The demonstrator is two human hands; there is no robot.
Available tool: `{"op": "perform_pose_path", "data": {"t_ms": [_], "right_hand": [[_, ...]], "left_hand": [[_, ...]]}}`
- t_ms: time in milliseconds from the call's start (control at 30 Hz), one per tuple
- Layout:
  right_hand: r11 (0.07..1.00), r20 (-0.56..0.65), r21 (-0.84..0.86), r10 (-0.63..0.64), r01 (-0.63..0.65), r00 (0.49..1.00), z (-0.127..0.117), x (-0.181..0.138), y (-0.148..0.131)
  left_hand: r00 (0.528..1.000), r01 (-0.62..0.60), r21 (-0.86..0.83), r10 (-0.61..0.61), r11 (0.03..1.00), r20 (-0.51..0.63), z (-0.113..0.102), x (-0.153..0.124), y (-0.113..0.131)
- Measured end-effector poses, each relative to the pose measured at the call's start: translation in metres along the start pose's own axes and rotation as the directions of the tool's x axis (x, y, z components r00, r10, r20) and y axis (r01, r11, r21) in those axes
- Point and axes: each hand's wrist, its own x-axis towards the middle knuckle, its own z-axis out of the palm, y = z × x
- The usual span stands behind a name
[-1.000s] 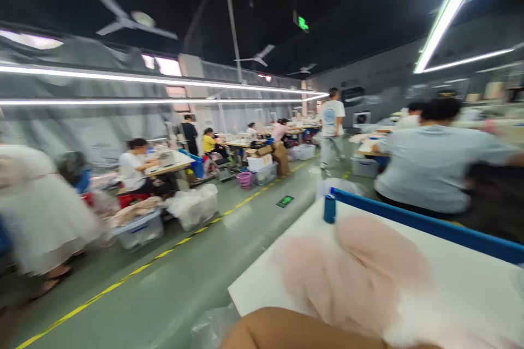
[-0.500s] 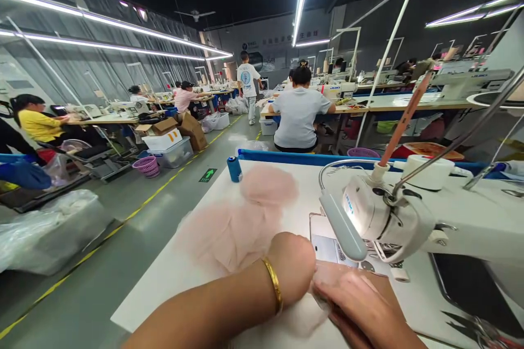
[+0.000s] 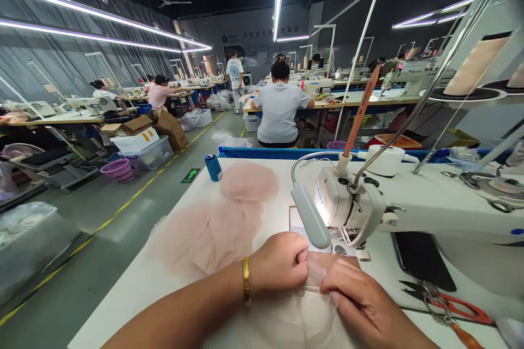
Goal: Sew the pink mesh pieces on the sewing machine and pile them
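Both hands are closed on a sheer pale fabric [image 3: 315, 275], just in front of the sewing machine [image 3: 339, 196]. My left hand [image 3: 282, 262], with a gold bracelet [image 3: 246, 281] at the wrist, pinches its left part. My right hand [image 3: 354, 289] grips the fabric's edge a short way to the right. A short stretch spans the gap between the hands, and the rest hangs toward me. Behind the hands, a brown flat piece [image 3: 335, 260] lies on the machine bed. More sheer pink fabric [image 3: 208, 234] is spread on the table to the left.
A blue thread spool [image 3: 212, 167] stands at the table's far left corner. To the right lie a black phone [image 3: 423, 262] and scissors [image 3: 438, 297] with red handles. A grey lamp [image 3: 311, 215] hangs close above the hands. A co-worker [image 3: 279, 106] sits ahead.
The view has swung to the right. My hands have drawn slightly apart, and the pale fabric between them now shows.
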Motion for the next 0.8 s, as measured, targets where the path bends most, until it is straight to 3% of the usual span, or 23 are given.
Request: {"op": "perform_pose_path", "data": {"t_ms": [133,267,367,467,600,800], "right_hand": [[0.993,0.053,0.048,0.106,-0.109,0.993,-0.006,0.004,-0.005],[0.994,0.048,0.026,0.107,-0.109,0.993,-0.002,0.006,0.001],[0.994,0.025,0.02,0.108,-0.108,0.994,0.004,0.003,0.008],[0.981,-0.03,-0.006,0.192,-0.192,0.981,0.01,-0.002,0.011],[0.938,-0.183,-0.033,0.334,-0.345,0.925,0.016,-0.008,0.01],[0.933,-0.208,0.038,0.358,-0.358,0.91,0.021,-0.007,0.011]], "left_hand": [[0.996,0.087,-0.212,-0.089,0.973,0.0,0.002,0.001,0.001],[0.985,0.173,-0.39,-0.151,0.904,0.085,0.004,0.0,0.004],[0.978,0.206,-0.364,-0.184,0.908,0.096,0.006,-0.001,0.004],[0.973,0.232,-0.364,-0.211,0.902,0.097,0.009,-0.001,0.003],[0.985,0.169,-0.413,-0.169,0.895,0.037,0.014,0.0,0.001],[0.996,0.079,-0.423,-0.093,0.903,-0.011,0.018,-0.003,0.005]]}}
